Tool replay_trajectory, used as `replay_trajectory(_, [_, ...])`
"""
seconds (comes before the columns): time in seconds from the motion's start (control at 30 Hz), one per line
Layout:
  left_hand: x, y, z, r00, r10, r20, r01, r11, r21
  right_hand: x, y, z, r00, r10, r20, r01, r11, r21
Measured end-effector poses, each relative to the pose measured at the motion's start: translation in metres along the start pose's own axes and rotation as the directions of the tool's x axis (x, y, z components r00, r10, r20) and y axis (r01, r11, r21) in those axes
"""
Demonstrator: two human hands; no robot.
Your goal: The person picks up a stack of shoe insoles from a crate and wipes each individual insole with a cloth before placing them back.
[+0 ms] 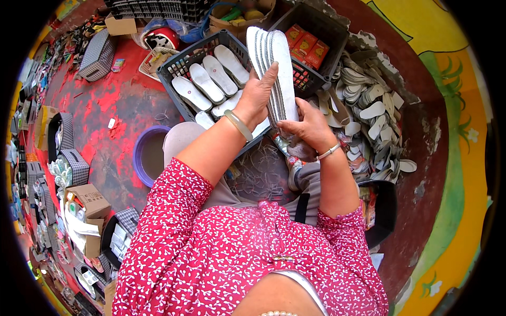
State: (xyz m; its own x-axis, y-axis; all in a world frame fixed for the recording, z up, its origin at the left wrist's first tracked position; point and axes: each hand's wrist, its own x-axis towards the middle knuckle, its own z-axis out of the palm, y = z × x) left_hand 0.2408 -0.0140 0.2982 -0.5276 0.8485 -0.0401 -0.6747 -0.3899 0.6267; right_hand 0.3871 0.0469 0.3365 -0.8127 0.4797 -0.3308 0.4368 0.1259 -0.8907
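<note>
A stack of several white insoles with grey edges (283, 63) is held upright between my two hands. My left hand (256, 99) grips its left side, the thumb laid across the edges. On the lower right side my right hand (311, 126) closes around the heel end, thumb pointing left. Just beyond and below the stack stands a dark plastic crate (194, 48). White insoles (203, 83) lie in rows inside it, some hidden behind my left forearm.
Another dark crate (321, 22) with red boxes (307, 48) stands behind at the right. Loose insoles and sole-shaped pieces (371, 108) are heaped along the wall. A purple basin (138, 158) sits left of my knee. Checked boxes (98, 55) and cartons (89, 200) line the left.
</note>
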Motion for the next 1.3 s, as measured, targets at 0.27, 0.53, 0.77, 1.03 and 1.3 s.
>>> replay_trajectory(0.27, [-0.003, 0.01, 0.005, 0.995, -0.066, 0.077, 0.066, 0.998, -0.005, 0.003, 0.011, -0.007, 0.999, 0.012, -0.032, -0.004, 0.972, 0.233])
replay_trajectory(0.53, [-0.002, 0.013, 0.006, 0.996, -0.081, 0.033, 0.083, 0.993, -0.089, 0.001, 0.005, -0.012, 0.999, 0.024, -0.02, -0.019, 0.977, 0.214])
replay_trajectory(0.77, [0.0, 0.001, -0.001, 0.991, 0.102, -0.088, -0.108, 0.992, -0.063, 0.002, 0.01, 0.001, 0.998, -0.003, -0.061, 0.001, 1.0, -0.031])
replay_trajectory(1.03, [0.001, 0.0, -0.003, 0.996, 0.088, -0.029, -0.089, 0.996, -0.03, 0.0, 0.007, 0.002, 0.99, -0.072, -0.119, 0.04, 0.967, -0.253])
replay_trajectory(1.3, [0.003, 0.0, -0.003, 0.998, 0.068, 0.009, -0.069, 0.997, 0.025, -0.004, 0.006, -0.011, 0.997, -0.068, -0.04, 0.073, 0.984, 0.164])
